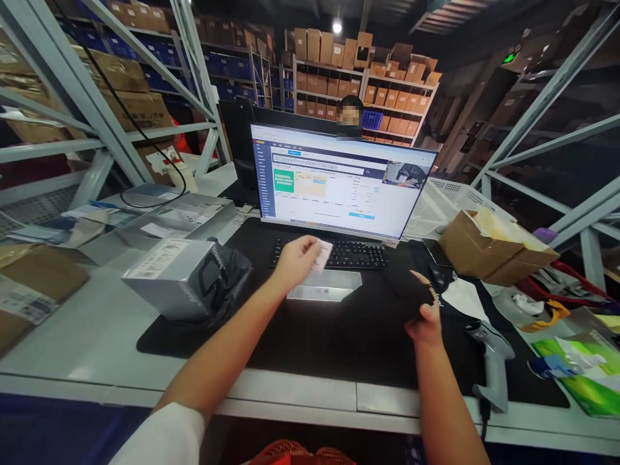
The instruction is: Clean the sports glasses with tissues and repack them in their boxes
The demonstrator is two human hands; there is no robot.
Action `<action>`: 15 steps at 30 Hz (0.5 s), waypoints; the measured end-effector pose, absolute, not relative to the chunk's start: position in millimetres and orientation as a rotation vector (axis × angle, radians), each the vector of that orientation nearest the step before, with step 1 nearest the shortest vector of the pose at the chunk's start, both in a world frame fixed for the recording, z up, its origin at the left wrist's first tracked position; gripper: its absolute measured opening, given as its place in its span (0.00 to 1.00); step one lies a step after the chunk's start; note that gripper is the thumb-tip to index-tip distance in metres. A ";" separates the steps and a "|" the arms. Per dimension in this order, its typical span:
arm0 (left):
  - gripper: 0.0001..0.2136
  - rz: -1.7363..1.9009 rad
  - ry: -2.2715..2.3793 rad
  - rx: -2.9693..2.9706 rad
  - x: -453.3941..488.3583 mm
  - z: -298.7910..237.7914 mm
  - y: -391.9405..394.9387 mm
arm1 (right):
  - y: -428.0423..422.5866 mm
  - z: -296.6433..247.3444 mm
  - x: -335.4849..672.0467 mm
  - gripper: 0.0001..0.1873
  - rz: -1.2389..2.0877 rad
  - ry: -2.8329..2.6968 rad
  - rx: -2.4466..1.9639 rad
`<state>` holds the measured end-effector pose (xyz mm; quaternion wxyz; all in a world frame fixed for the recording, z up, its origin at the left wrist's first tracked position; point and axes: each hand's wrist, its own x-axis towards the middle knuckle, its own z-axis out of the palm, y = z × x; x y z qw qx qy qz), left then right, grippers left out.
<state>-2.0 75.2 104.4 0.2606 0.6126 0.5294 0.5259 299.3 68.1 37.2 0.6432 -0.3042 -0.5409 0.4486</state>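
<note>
My left hand (301,261) pinches a small white printed paper slip (322,256) in front of the keyboard (358,254). Just below that slip lies a shallow silver-grey box part (324,287) on the black desk mat (310,342). My right hand (427,309) is curled around a dark object (405,290) whose kind I cannot make out against the mat. Left of my left forearm, a grey product box (169,281) with a white barcode label stands by a crumpled black plastic bag (234,271).
A monitor (334,187) stands behind the keyboard. To the right are a mouse (438,278), a barcode scanner (494,361), a cardboard box (489,252) and green packets (581,368). Grey trays (188,219) hold papers at left. Beyond the monitor is a person (349,116).
</note>
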 end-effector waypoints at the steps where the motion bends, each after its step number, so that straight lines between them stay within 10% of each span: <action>1: 0.17 1.471 1.468 1.631 -12.6 104.7 80.4 | 69.1 37.3 303.1 0.40 1.009 -1.204 -0.696; 15: 0.12 0.442 1.569 2.439 -4.5 82.4 95.8 | 64.1 56.4 308.2 0.39 1.067 -0.825 -0.649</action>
